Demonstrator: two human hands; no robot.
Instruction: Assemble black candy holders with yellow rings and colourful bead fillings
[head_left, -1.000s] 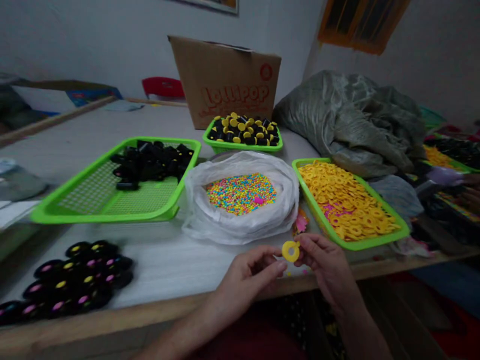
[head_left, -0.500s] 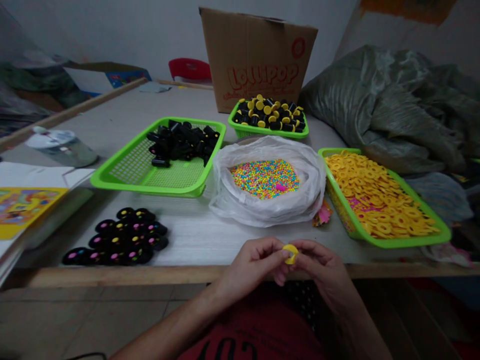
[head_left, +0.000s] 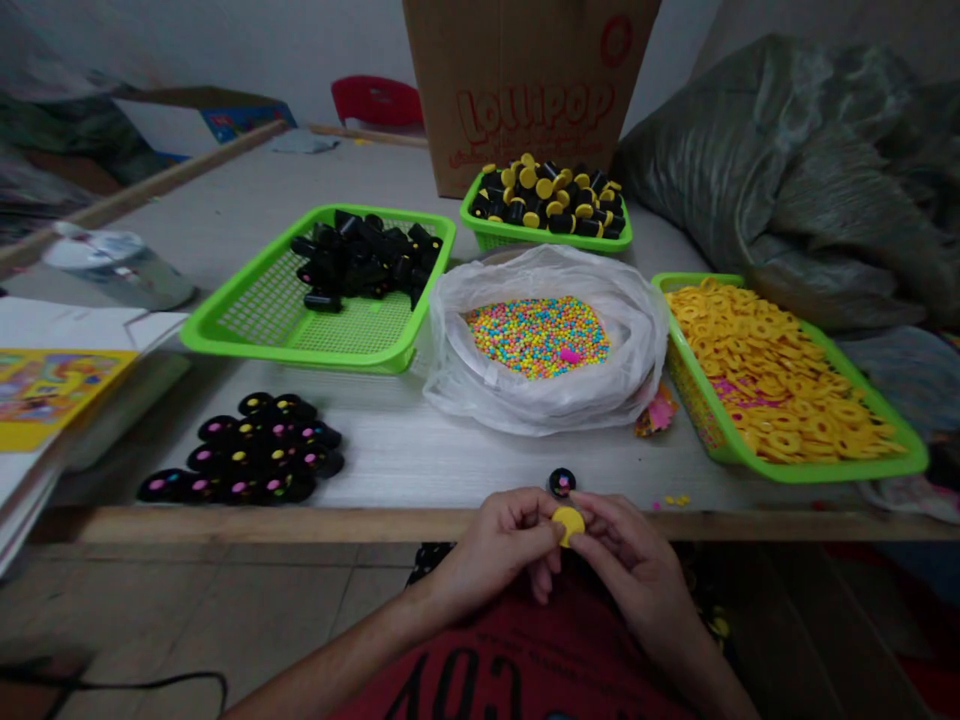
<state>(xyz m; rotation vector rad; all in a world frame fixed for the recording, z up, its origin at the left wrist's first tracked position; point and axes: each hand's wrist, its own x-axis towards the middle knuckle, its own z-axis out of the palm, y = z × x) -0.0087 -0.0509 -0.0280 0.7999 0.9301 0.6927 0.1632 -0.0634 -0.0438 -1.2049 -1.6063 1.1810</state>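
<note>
Between my two hands, at the table's front edge, is a small round yellow plastic cap (head_left: 568, 526), its flat face turned up towards me. My left hand (head_left: 517, 540) pinches its left side with thumb and fingers. On the other side the thumb and fingers of my right hand (head_left: 619, 545) close on its rim. Just beyond my fingertips a small black cylinder (head_left: 562, 482) stands on the table with coloured beads in its top. Behind it lies an open white plastic bag (head_left: 465, 395) of multicoloured candy beads (head_left: 536, 335), with a pink piece among them.
Several black cylinders (head_left: 247, 450) holding beads stand grouped at left. One green basket (head_left: 300, 350) holds black pieces; another (head_left: 491, 235) holds black-and-yellow ones. Yellow rings (head_left: 795, 370) fill the right basket. Behind are a Lollipop carton (head_left: 525, 60) and large grey sack (head_left: 750, 180).
The yellow cap has turned so that its flat round face shows. My hands sit slightly lower, and the black cylinder behind them has come into sight. The camera view has tilted down.
</note>
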